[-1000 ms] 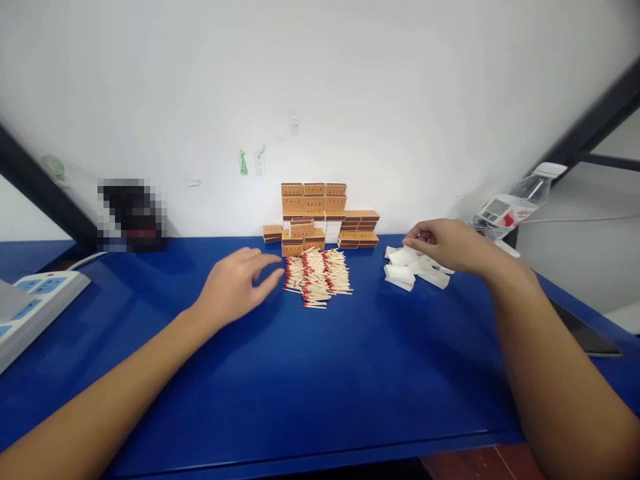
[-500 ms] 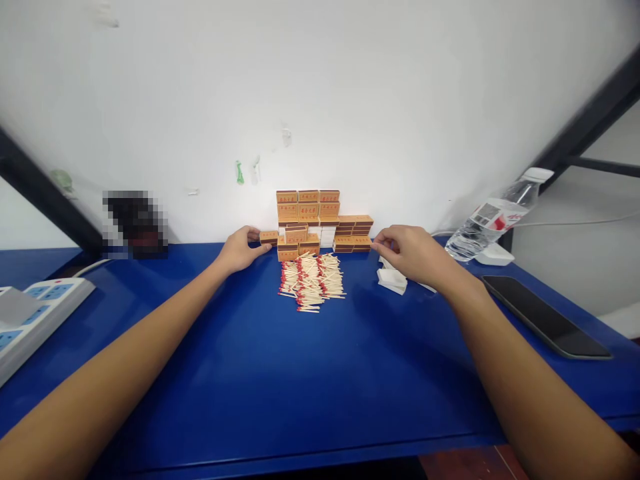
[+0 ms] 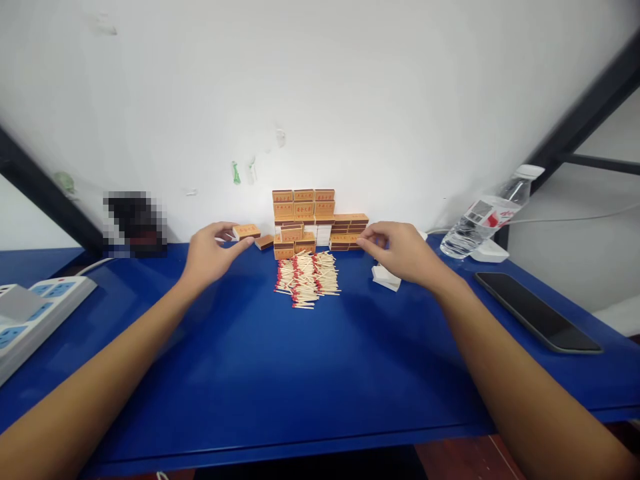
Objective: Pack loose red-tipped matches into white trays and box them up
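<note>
My left hand [image 3: 209,253] grips a matchbox [image 3: 247,231] between thumb and fingers, its orange label tilted up. Just right of it, another matchbox [image 3: 264,243] lies on the table against the stack's left side. Stacked matchboxes [image 3: 304,208] stand by the wall, taller on the left and lower on the right. My right hand [image 3: 395,248] has thumb and fingertips drawn together at the right end of the low stack [image 3: 345,241]; whatever is between them is hidden. A pile of red-tipped matches [image 3: 307,279] lies in front of the stack.
White paper pieces [image 3: 387,277] lie below my right hand. A water bottle [image 3: 485,217] leans at the right, with a phone [image 3: 537,312] in front. A power strip [image 3: 43,310] lies at the left of the blue table [image 3: 280,373]. The wall [image 3: 350,100] stands behind.
My left hand has moved left and lifted a matchbox away from the stack's left side; a second one now shows there. My right hand has shifted slightly left along the low stack.
</note>
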`<state>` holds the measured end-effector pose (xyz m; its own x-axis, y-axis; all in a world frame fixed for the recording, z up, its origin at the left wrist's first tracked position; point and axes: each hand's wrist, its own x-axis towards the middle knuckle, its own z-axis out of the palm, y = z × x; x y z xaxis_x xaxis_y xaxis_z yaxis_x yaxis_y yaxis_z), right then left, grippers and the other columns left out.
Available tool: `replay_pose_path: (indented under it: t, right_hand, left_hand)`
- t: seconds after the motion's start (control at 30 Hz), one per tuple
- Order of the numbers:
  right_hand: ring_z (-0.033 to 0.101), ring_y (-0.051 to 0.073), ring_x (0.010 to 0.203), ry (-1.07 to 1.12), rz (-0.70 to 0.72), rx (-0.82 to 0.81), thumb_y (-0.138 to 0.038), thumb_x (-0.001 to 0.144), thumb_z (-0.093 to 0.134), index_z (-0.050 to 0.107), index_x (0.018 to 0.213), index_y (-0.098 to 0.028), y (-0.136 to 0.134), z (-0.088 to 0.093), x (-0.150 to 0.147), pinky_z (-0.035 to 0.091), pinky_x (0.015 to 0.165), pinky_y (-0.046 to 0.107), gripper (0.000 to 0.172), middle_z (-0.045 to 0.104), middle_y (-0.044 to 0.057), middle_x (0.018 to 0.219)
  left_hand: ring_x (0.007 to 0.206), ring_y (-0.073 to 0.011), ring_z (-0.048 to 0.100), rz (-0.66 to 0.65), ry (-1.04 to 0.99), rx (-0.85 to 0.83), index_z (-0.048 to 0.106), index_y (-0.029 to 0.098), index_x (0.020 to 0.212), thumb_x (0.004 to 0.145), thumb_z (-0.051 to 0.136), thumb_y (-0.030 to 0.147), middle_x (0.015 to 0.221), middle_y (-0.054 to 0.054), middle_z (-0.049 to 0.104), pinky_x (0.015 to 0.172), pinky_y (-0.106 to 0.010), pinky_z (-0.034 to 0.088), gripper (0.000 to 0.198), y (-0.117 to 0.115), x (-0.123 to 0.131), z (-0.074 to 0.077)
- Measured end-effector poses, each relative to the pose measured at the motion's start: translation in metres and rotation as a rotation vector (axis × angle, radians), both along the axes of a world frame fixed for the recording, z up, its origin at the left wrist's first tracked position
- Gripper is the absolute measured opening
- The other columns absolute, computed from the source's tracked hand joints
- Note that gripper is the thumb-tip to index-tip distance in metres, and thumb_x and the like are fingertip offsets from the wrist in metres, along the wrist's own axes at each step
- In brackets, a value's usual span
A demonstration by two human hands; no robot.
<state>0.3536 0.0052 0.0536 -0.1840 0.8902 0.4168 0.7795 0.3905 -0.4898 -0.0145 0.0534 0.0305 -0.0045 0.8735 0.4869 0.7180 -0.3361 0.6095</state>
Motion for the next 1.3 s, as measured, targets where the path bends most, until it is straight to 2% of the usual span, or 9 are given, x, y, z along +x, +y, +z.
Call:
replay_pose_path:
  t: [0.1,0.17,0.3,0.4,0.6,0.8,1.0,1.2,1.3]
  right_hand:
    - [0.061,0.018,0.072,0.5,0.171,-0.245,-0.051,0.093,0.066,0.07,0.101,-0.021,-0.015,-0.006,-0.041,0.046,0.057,0.031,0.031,0.071,0.007,0.093]
    - [0.061,0.018,0.079,0.764,0.264,-0.315,-0.048,0.089,0.07,0.067,0.106,-0.023,-0.026,-0.013,-0.069,0.049,0.054,0.029,0.031,0.069,0.006,0.099]
    - [0.063,0.018,0.089,0.907,0.384,-0.454,-0.037,0.089,0.07,0.068,0.104,-0.022,-0.038,-0.025,-0.098,0.057,0.067,0.031,0.021,0.068,0.005,0.102]
    - [0.062,0.018,0.092,0.985,0.288,-0.435,-0.035,0.088,0.071,0.07,0.096,-0.021,-0.038,-0.026,-0.097,0.055,0.064,0.028,0.016,0.068,0.006,0.099]
    - [0.06,0.016,0.081,1.005,0.382,-0.592,-0.048,0.089,0.074,0.069,0.089,-0.02,-0.044,-0.029,-0.102,0.055,0.062,0.029,0.028,0.064,0.004,0.091]
    - [0.056,0.013,0.072,0.915,0.275,-0.532,-0.049,0.084,0.079,0.068,0.081,-0.019,-0.039,-0.037,-0.1,0.049,0.059,0.026,0.032,0.067,0.003,0.087]
    - [0.06,0.015,0.074,0.887,0.198,-0.504,-0.047,0.086,0.074,0.068,0.08,-0.018,-0.027,-0.035,-0.086,0.05,0.058,0.027,0.029,0.069,0.005,0.086]
    - [0.047,0.011,0.051,0.786,-0.143,-0.367,-0.035,0.096,0.065,0.064,0.082,-0.019,0.004,-0.031,-0.048,0.034,0.043,0.024,0.02,0.06,0.0,0.065]
    - [0.045,0.01,0.049,0.76,-0.252,-0.314,-0.034,0.099,0.063,0.059,0.082,-0.02,0.022,-0.026,-0.024,0.029,0.041,0.024,0.022,0.064,0.003,0.07]
  left_hand:
    - [0.091,-0.0216,0.071,-0.131,-0.106,0.124,0.077,0.022,0.118,0.082,0.083,0.05,0.11,-0.005,0.08,0.087,-0.036,0.056,0.046,-0.048,0.015,0.007]
    - [0.092,-0.0208,0.071,-0.22,-0.146,0.154,0.077,0.023,0.118,0.081,0.086,0.045,0.113,-0.004,0.08,0.088,-0.035,0.056,0.045,-0.069,0.03,0.005]
    - [0.097,-0.0223,0.072,-0.348,-0.166,0.084,0.078,0.023,0.116,0.081,0.087,0.039,0.114,-0.005,0.08,0.088,-0.037,0.055,0.04,-0.082,0.05,-0.006]
    - [0.101,-0.0237,0.072,-0.353,-0.171,0.039,0.078,0.023,0.117,0.081,0.088,0.039,0.115,-0.005,0.08,0.09,-0.039,0.055,0.041,-0.08,0.049,-0.01]
    - [0.094,-0.0213,0.07,-0.35,-0.12,0.042,0.079,0.027,0.117,0.08,0.089,0.042,0.11,-0.002,0.08,0.086,-0.037,0.056,0.041,-0.084,0.044,-0.012]
    - [0.09,-0.0201,0.07,-0.347,-0.037,0.032,0.077,0.031,0.126,0.08,0.088,0.047,0.104,-0.001,0.079,0.084,-0.035,0.057,0.05,-0.083,0.043,-0.02]
    - [0.09,-0.0203,0.07,-0.341,-0.022,0.05,0.078,0.03,0.123,0.085,0.084,0.046,0.106,-0.001,0.08,0.086,-0.036,0.057,0.041,-0.08,0.04,-0.02]
    - [0.089,-0.0212,0.069,-0.281,-0.04,0.045,0.079,0.027,0.119,0.086,0.081,0.053,0.106,-0.003,0.08,0.085,-0.037,0.057,0.042,-0.076,0.035,-0.019]
    - [0.088,-0.0214,0.069,-0.293,-0.023,0.041,0.079,0.027,0.12,0.086,0.08,0.054,0.105,-0.004,0.08,0.084,-0.038,0.057,0.044,-0.077,0.035,-0.02]
